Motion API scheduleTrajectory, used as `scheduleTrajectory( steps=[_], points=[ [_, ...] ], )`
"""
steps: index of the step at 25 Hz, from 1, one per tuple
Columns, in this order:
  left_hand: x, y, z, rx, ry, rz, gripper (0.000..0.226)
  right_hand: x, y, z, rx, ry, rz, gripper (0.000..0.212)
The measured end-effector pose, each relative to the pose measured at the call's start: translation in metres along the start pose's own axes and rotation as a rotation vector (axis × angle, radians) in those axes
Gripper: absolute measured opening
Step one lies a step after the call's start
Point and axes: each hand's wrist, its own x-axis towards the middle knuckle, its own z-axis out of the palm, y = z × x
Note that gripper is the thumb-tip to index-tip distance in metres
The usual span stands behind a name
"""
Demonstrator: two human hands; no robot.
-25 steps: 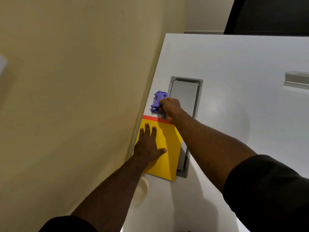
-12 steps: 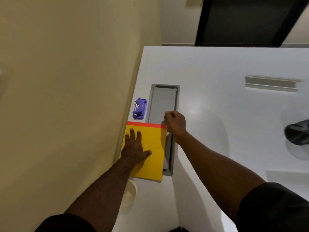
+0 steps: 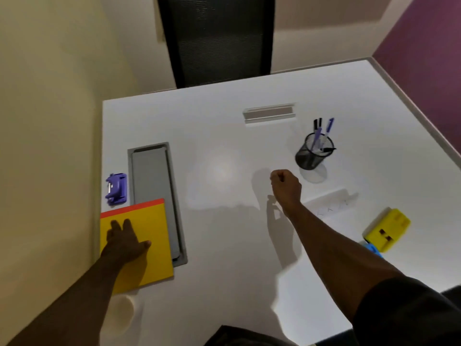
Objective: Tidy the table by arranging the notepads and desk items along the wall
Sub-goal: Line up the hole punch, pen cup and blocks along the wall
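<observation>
A yellow notepad with a red top strip lies against the beige wall at the table's left edge. My left hand rests flat on it, fingers spread. Just beyond the pad sits a purple hole punch, also by the wall. My right hand hovers over the middle of the white table, curled into a loose fist with nothing in it. A black mesh pen holder with several pens stands just past that hand. A yellow block-shaped item lies at the right.
A grey cable hatch is set into the table beside the pad, which overlaps its edge. A metal nameplate holder stands at the back. A cream cup sits near the front left. A black chair stands behind the table.
My right hand let go of the purple hole punch by the wall and swung right across the table toward the pen holder. The view turned right. The left hand stayed on the pad.
</observation>
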Motion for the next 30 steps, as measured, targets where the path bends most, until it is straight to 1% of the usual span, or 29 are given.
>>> scheduleTrajectory(
  steps=[2,4,7,10,13,15,17,19,21,23,25,28,30],
  points=[
    [0.005,-0.004,0.004,0.026,0.023,0.04,0.103,0.02,0.011,-0.024,0.005,0.14,0.029,0.023],
    [0.009,-0.009,0.006,0.05,0.013,0.059,0.1,0.039,0.024,-0.039,-0.024,0.21,0.017,0.035],
    [0.016,-0.018,0.006,0.075,-0.004,0.017,0.102,0.064,0.033,-0.047,-0.105,0.167,-0.026,0.053],
    [0.017,-0.017,0.004,0.07,-0.034,0.027,0.103,0.081,0.04,-0.052,-0.182,0.149,-0.051,0.06],
    [0.013,-0.011,0.006,0.048,-0.03,0.042,0.102,0.091,0.039,-0.061,-0.217,0.158,-0.102,0.05],
    [0.012,-0.01,0.005,0.025,-0.02,0.05,0.102,0.098,0.035,-0.063,-0.216,0.172,-0.139,0.037],
    [0.013,-0.009,0.002,0.006,-0.009,0.06,0.104,0.105,0.033,-0.061,-0.228,0.226,-0.151,0.024],
    [0.011,-0.012,-0.003,-0.028,0.021,0.046,0.105,0.107,0.03,-0.057,-0.236,0.284,-0.201,0.02],
    [0.009,-0.015,-0.009,-0.052,0.035,0.025,0.106,0.106,0.024,-0.045,-0.192,0.311,-0.302,0.021],
    [0.008,-0.02,-0.015,-0.081,0.063,0.012,0.105,0.102,0.011,-0.025,-0.136,0.284,-0.402,0.022],
    [0.007,-0.02,-0.024,-0.097,0.073,0.002,0.104,0.094,-0.009,0.0,-0.114,0.218,-0.449,0.023],
    [0.009,-0.024,-0.032,-0.141,0.077,-0.012,0.106,0.07,-0.052,0.051,-0.054,0.043,-0.481,0.018],
    [0.012,-0.028,-0.037,-0.151,0.049,-0.018,0.114,0.055,-0.081,0.094,0.003,-0.067,-0.505,0.017]
  ],
)
